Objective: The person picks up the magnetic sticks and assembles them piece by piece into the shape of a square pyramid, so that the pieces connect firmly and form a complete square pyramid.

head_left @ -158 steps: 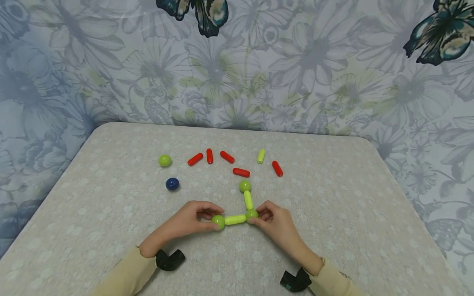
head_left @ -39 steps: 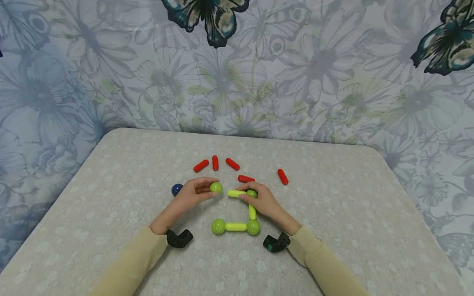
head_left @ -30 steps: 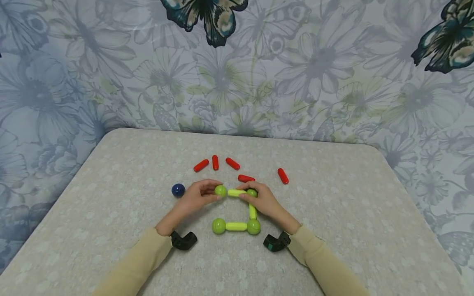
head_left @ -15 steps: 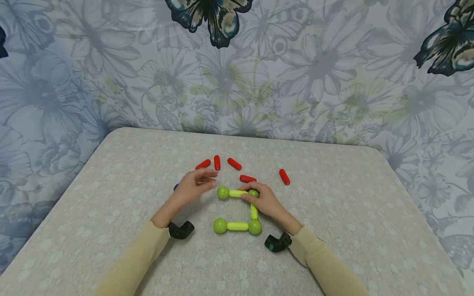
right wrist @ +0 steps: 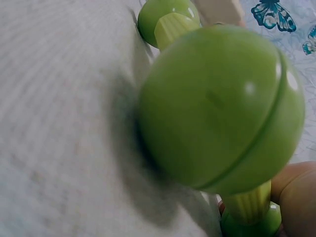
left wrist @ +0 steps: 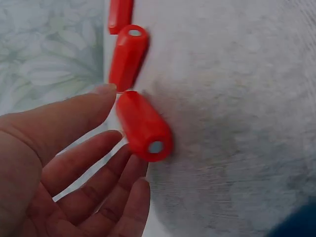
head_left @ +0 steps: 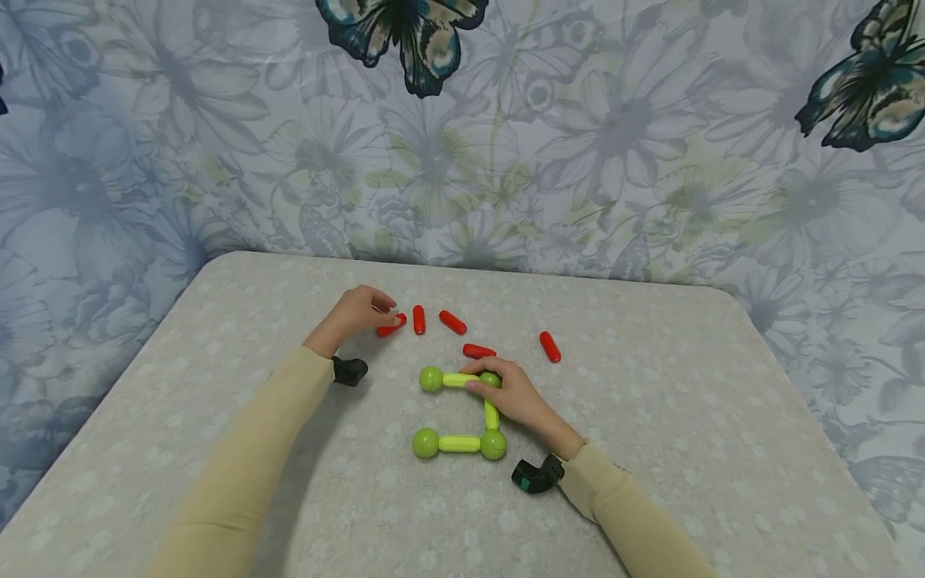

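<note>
My left hand [head_left: 352, 311] is at the leftmost red magnetic stick [head_left: 385, 330]. In the left wrist view, thumb and fingers stand around that red magnetic stick [left wrist: 143, 123], without a plain pinch; a silver tip shows at its near end. My right hand [head_left: 516, 395] holds the upper right corner of a green stick-and-ball frame [head_left: 460, 444], thumb on the top stick, fingers over the corner ball. The frame lies on the table, three sides joined and the left side open. A big green ball [right wrist: 217, 108] fills the right wrist view.
More red sticks lie nearby: one upright [head_left: 419, 319], one slanted [head_left: 453, 322], one behind the right hand [head_left: 478, 351], one farther right [head_left: 550, 347]. In the left wrist view's lower right corner is a dark blue thing [left wrist: 298, 222]. A patterned wall stands behind the table.
The left hand has put a green ball on the free end of the top stick, let go, and moved up and left to the red sticks. The right hand has kept its hold.
</note>
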A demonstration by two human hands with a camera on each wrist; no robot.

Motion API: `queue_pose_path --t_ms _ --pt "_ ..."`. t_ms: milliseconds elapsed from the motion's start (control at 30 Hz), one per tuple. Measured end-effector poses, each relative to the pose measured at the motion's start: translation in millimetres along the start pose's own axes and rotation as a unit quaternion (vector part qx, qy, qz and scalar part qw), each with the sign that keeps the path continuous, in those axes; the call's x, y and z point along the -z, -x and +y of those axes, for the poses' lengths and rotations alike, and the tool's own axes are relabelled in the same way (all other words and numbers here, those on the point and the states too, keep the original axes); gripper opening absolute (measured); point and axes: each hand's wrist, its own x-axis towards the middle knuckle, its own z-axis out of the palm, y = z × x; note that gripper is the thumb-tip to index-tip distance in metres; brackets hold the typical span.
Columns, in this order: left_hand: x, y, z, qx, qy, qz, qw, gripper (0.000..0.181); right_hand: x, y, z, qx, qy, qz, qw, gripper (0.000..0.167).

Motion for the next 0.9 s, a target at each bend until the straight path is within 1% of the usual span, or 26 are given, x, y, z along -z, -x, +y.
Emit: queue_pose_path --t_ms 67,133,233,333,433,533,600,633,667,767,833,867,900 --pt "-3.6 -2.0 -2.2 0.007 -0.012 -0.007 0.9999 0.039 -1 -0.1 -1 0.002 0.0 -0.003 1.0 0.018" --pt "-6.4 -2.6 -3.1 0.004 -0.025 -0.007 0.9997 0.038 -1 -0.1 -1 0.001 -0.001 -0.002 1.0 0.018" --pt "-7.5 -1.8 -2.7 0.0 -0.032 -0.002 0.9995 0.035 -1 -0.2 0 -0.005 0.001 0.001 1.0 0.018" --pt "-4.6 1.3 -0.4 -0.001 -0.017 0.008 0.9998 0.032 -1 -0.2 -1 -0.006 0.007 0.002 1.0 0.019" --pt "1.3 10.5 5.2 -0.008 0.027 0.018 0.9994 0.032 0 -0.1 -5 -0.004 0.001 0.0 1.0 0.02" --pt "5.8 26.9 12.8 -0.019 0.094 0.025 0.995 0.035 1 0.3 -9 0.004 0.0 0.002 1.0 0.019" --pt "6.5 42.1 17.9 -0.022 0.134 0.028 0.9903 0.037 2 0.0 -7 0.007 0.003 0.002 1.0 0.019" --pt "5.6 50.4 19.8 -0.025 0.153 0.029 0.9875 0.039 3 1.1 -11 0.011 0.007 0.001 0.9999 0.018" --pt "3.7 59.0 21.1 -0.028 0.171 0.029 0.9845 0.039 2 1.1 -8 0.011 0.009 0.002 0.9999 0.018" --pt "-7.8 82.9 21.0 -0.03 0.213 0.027 0.9763 0.04 1 0.5 -5 0.003 0.008 -0.001 1.0 0.018" --pt "-20.3 95.0 18.0 -0.03 0.241 0.016 0.97 0.041 0 0.4 -4 -0.001 0.008 -0.001 1.0 0.018" --pt "-27.1 99.8 16.0 -0.03 0.256 0.01 0.9663 0.041 -1 -0.7 1 -0.005 0.007 0.001 1.0 0.018" --pt "-34.0 103.9 14.4 -0.026 0.266 0.004 0.9637 0.041 -1 -0.7 1 -0.006 0.008 0.002 1.0 0.018"
